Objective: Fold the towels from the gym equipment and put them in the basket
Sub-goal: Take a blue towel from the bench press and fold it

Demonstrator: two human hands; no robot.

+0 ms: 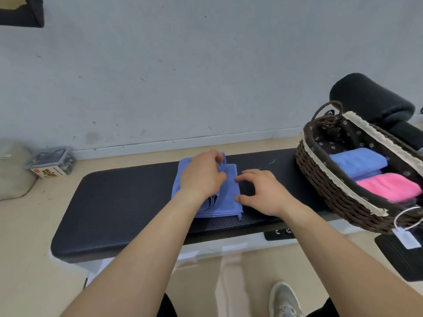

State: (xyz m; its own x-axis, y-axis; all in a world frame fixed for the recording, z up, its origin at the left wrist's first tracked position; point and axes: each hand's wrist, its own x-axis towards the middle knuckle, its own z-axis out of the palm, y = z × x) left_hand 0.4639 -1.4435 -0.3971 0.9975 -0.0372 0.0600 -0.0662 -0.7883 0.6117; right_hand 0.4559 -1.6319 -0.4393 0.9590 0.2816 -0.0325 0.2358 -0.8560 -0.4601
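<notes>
A blue towel (229, 197), folded into a small stack of layers, lies on the black padded gym bench (119, 202). My left hand (201, 175) rests on top of it and pinches a raised fold at its far edge. Just to the right, my right hand (261, 193) touches the towel's right edge with its fingertips, the fingers arched over the bench. The dark wicker basket (320, 179) stands on the right end of the bench, with a folded blue towel (359, 161) and a folded pink towel (391, 186) inside.
A black padded roller (370, 99) rises behind the basket. On the floor at the left stand a clear plastic box (51, 162) and a pale bag (12, 170). A white tag (405, 236) hangs from the basket. My shoe (283, 298) is on the floor below.
</notes>
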